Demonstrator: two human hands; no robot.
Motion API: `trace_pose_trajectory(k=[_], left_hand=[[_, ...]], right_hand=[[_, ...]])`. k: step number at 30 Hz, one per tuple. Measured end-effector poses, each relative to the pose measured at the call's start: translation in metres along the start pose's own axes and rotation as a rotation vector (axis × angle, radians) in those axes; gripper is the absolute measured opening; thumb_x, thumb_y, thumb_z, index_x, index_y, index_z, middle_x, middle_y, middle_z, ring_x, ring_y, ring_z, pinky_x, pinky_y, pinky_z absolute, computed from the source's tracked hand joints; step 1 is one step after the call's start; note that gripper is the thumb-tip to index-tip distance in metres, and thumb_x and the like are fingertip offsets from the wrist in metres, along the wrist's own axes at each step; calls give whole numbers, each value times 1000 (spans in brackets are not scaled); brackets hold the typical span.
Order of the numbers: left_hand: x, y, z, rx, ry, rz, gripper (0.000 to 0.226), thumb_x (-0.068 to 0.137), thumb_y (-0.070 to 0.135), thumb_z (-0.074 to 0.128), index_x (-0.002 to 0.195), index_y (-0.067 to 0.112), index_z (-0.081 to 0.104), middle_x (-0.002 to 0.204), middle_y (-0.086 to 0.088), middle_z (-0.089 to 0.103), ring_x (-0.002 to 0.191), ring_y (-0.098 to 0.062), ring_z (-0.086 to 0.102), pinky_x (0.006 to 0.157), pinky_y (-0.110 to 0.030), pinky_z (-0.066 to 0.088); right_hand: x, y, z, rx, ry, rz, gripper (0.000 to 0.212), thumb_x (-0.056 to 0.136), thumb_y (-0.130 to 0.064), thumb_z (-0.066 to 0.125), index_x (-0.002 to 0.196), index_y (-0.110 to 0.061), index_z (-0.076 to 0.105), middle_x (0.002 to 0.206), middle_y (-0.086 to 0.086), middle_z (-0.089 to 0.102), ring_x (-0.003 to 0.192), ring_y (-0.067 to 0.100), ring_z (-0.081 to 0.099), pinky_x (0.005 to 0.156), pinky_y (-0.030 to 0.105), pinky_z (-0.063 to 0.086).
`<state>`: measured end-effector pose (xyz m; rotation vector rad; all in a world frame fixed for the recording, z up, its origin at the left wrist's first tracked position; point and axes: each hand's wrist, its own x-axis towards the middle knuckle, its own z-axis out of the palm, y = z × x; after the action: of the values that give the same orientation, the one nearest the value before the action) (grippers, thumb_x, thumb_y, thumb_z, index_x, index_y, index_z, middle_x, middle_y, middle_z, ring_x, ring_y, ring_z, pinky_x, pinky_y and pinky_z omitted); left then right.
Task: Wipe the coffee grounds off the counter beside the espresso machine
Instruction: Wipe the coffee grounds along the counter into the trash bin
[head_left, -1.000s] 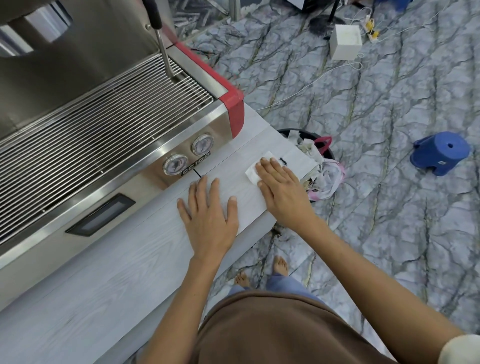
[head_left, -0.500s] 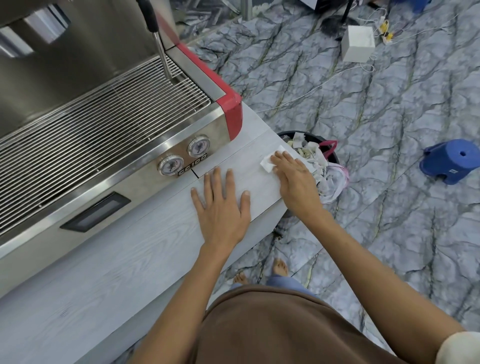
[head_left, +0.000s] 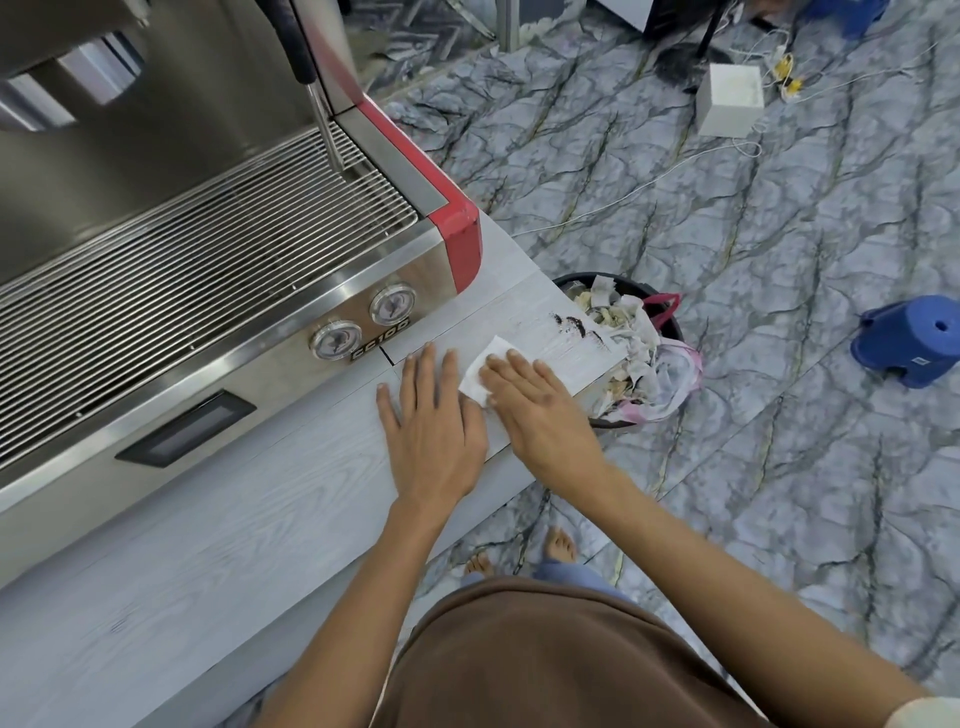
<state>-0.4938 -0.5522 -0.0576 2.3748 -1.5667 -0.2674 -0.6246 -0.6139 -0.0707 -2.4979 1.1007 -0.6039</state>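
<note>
Dark coffee grounds (head_left: 574, 326) lie in a streak near the right end of the pale wood-grain counter (head_left: 234, 530), close to its corner. My right hand (head_left: 540, 410) presses flat on a white tissue (head_left: 480, 374), a little short of the grounds. My left hand (head_left: 431, 426) lies flat on the counter right beside it, fingers spread, holding nothing. The steel and red espresso machine (head_left: 208, 260) stands just behind both hands.
A black bin (head_left: 670, 322) stuffed with used tissues and a pink bag stands on the floor below the counter's right end. A blue stool (head_left: 909, 338), a white box (head_left: 730, 98) and cables lie on the marble floor. The steam wand (head_left: 322, 119) hangs over the drip grate.
My right hand has pulled the tissue back from the counter's right end toward my left hand, uncovering a smeared streak of grounds. My left hand stays flat on the counter.
</note>
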Motion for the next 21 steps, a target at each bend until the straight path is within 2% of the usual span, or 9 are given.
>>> trace_pose_trajectory(k=[2, 6, 16, 19, 21], left_hand=[[0, 1, -1, -16, 2, -7, 61, 97, 37, 23, 157, 26, 25, 169, 2, 15, 156, -15, 5, 124, -50, -1], [0, 1, -1, 5, -4, -18, 64, 95, 39, 23, 158, 25, 24, 169, 2, 15, 156, -15, 5, 125, -50, 0], [13, 35, 14, 13, 28, -130, 64, 99, 50, 23, 158, 25, 25, 168, 6, 16, 156, -17, 5, 125, -53, -1], [17, 44, 17, 13, 35, -145, 64, 99, 51, 23, 157, 26, 26, 168, 7, 17, 156, -18, 5, 124, -52, 0], [18, 48, 18, 19, 38, -149, 63, 99, 51, 24, 157, 25, 26, 168, 6, 17, 155, -18, 6, 124, -53, 1]], right_hand=[[8, -1, 1, -11, -19, -8, 41, 98, -22, 37, 131, -7, 56, 139, 11, 53, 135, 27, 41, 112, 42, 28], [24, 10, -3, -3, 1, 63, 39, 99, -18, 40, 133, -5, 54, 141, 13, 50, 136, 28, 40, 112, 45, 29], [28, 53, -20, -37, 32, 138, 47, 99, -21, 28, 133, -4, 54, 140, 13, 51, 135, 28, 42, 113, 45, 30], [32, 71, -28, -31, 20, 121, 41, 99, -14, 32, 131, -1, 55, 138, 16, 52, 133, 31, 44, 111, 48, 33], [40, 85, -35, 6, 10, 112, 37, 95, 1, 43, 130, 1, 55, 137, 20, 52, 132, 35, 45, 109, 50, 35]])
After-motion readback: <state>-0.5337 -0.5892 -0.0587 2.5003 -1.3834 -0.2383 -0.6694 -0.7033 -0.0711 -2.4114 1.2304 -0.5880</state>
